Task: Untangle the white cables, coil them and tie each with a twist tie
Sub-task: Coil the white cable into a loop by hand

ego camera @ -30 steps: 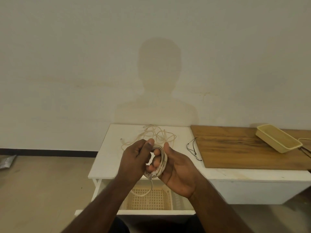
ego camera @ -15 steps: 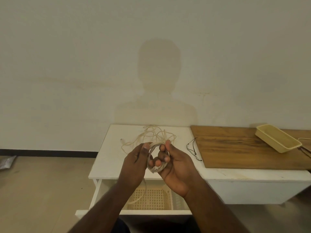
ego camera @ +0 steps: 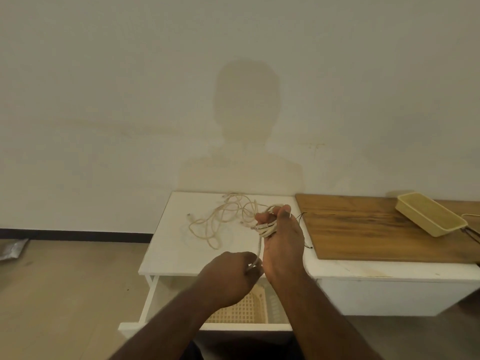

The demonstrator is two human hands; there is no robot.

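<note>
A loose cable tangle (ego camera: 228,219) is spread on the white table (ego camera: 168,245), at about ten o'clock from the hands. The left hand (ego camera: 228,279) is held low at the table's front edge, its fingers pinched on a strand (ego camera: 259,252) that runs up toward one o'clock. There the coil (ego camera: 267,228) is gripped in the curled fingers of the raised right hand (ego camera: 281,240). Black ties (ego camera: 302,216) lie just beside that hand at three o'clock. A wooden board (ego camera: 363,229) follows, with a yellow tray (ego camera: 431,216) at its far right.
</note>
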